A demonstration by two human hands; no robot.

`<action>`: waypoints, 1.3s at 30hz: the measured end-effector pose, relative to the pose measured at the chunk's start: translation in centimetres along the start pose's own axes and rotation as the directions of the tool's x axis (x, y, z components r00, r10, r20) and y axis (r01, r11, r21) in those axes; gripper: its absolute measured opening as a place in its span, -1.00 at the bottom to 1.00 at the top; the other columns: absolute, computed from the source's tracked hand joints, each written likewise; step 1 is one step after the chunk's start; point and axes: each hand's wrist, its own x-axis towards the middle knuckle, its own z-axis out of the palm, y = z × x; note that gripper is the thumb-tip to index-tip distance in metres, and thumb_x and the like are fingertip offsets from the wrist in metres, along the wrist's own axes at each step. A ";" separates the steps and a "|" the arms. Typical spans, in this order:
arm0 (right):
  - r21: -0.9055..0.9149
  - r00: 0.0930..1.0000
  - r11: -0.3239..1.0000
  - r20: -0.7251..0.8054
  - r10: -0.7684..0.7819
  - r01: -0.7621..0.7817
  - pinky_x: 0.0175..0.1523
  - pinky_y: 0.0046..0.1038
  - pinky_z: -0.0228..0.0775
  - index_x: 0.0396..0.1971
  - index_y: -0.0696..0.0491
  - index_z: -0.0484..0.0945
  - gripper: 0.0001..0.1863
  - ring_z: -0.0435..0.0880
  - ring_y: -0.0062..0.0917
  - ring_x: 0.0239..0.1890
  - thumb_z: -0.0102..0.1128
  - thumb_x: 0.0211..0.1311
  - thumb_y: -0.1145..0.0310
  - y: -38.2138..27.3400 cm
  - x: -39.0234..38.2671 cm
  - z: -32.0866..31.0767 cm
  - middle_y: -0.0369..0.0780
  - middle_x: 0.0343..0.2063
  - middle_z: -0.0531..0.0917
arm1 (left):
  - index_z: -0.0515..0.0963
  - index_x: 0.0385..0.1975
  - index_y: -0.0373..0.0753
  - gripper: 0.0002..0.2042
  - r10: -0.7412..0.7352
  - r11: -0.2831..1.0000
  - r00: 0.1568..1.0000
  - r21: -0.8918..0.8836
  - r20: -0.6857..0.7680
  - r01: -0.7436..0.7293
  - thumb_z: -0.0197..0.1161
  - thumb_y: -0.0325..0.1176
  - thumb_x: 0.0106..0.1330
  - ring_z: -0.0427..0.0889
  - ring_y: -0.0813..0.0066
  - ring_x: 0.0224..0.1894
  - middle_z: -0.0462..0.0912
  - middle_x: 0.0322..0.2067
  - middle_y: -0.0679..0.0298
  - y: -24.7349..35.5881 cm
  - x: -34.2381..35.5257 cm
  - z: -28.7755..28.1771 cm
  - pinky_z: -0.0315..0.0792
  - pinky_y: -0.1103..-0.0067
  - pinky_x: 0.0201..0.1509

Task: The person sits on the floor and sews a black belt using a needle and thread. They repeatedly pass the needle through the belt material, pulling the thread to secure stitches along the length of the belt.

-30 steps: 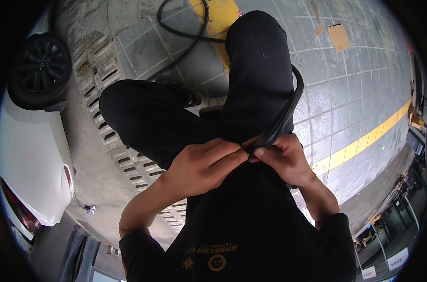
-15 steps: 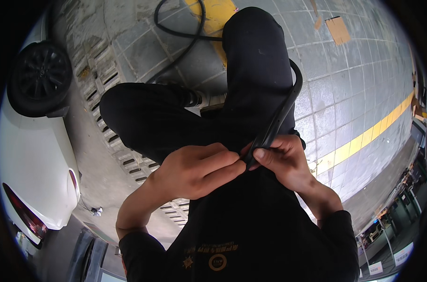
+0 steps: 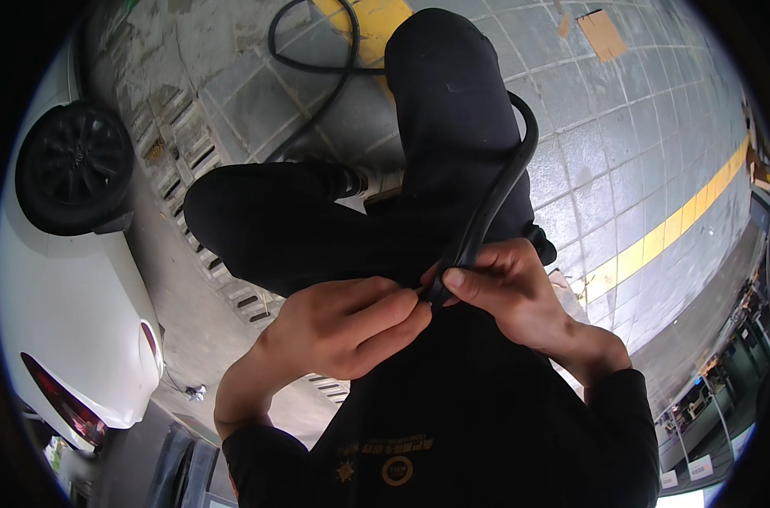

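Note:
A long black rubber sealing strip (image 3: 497, 193) bends over my right thigh and comes down to my hands in front of my lap. My right hand (image 3: 512, 292) is closed round it near its lower end, thumb pressed on top. From the other side my left hand (image 3: 343, 326) pinches at the same end, its fingertips against the rubber. What exactly lies between the left fingertips is mostly hidden. Farther off, a loop of black strip (image 3: 351, 52) lies on the floor beyond my legs.
At the left stands a white car (image 3: 84, 313) with a black wheel (image 3: 76, 168). A slotted drain grate (image 3: 177, 157) runs along the floor between it and me. A cardboard piece (image 3: 602, 35) lies at the far right, and a yellow line (image 3: 648, 250) crosses the tiles.
Both hands and the strip end have shifted slightly left and down in the picture. The strip over my thigh curves more roundly. The whole view has tilted a little; both grips persist.

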 end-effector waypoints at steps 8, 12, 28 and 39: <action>0.049 0.998 0.998 -0.024 0.051 -0.050 -0.25 -0.62 0.50 -0.29 0.27 0.62 -0.76 0.63 -0.64 -0.38 0.12 0.30 0.38 -0.3 0.1 0.3 -0.19 -0.45 0.67 | 0.61 -0.45 -0.32 -0.90 0.014 0.997 0.999 0.069 0.050 -0.018 0.31 -0.54 0.00 0.51 0.58 -0.51 0.45 -0.45 0.32 0.2 0.3 -0.9 0.50 0.76 -0.52; 0.063 0.998 0.996 -0.025 0.061 -0.059 -0.28 -0.61 0.52 -0.33 0.29 0.61 -0.75 0.64 -0.61 -0.42 0.12 0.30 0.37 -0.1 0.2 0.2 -0.16 -0.46 0.67 | 0.60 -0.43 -0.33 -0.89 0.004 1.000 0.999 0.022 0.047 -0.005 0.30 -0.53 0.00 0.51 0.58 -0.50 0.44 -0.45 0.32 0.0 0.0 -0.6 0.49 0.77 -0.51; -0.154 0.996 0.986 -0.057 -0.066 0.057 -0.43 -0.70 0.35 -0.44 0.24 0.61 -0.84 0.54 -0.77 -0.54 0.20 0.23 0.44 0.8 0.3 0.0 -0.29 -0.62 0.60 | 0.56 -0.35 -0.27 -0.79 -0.425 0.842 0.901 -0.328 0.089 0.429 0.36 -0.61 -0.01 0.60 0.53 -0.50 0.56 -0.42 0.28 1.0 0.5 0.3 0.47 0.70 -0.57; -0.016 0.998 0.998 -0.014 -0.068 0.068 -0.29 -0.67 0.45 -0.28 0.23 0.62 -0.83 0.60 -0.72 -0.41 0.19 0.26 0.42 0.5 0.3 -0.5 -0.27 -0.45 0.66 | 0.56 -0.32 -0.38 -0.79 -0.684 0.502 0.724 -0.660 0.092 0.559 0.31 -0.71 0.03 0.65 0.50 -0.35 0.57 -0.34 0.14 1.6 -0.2 1.3 0.58 0.69 -0.27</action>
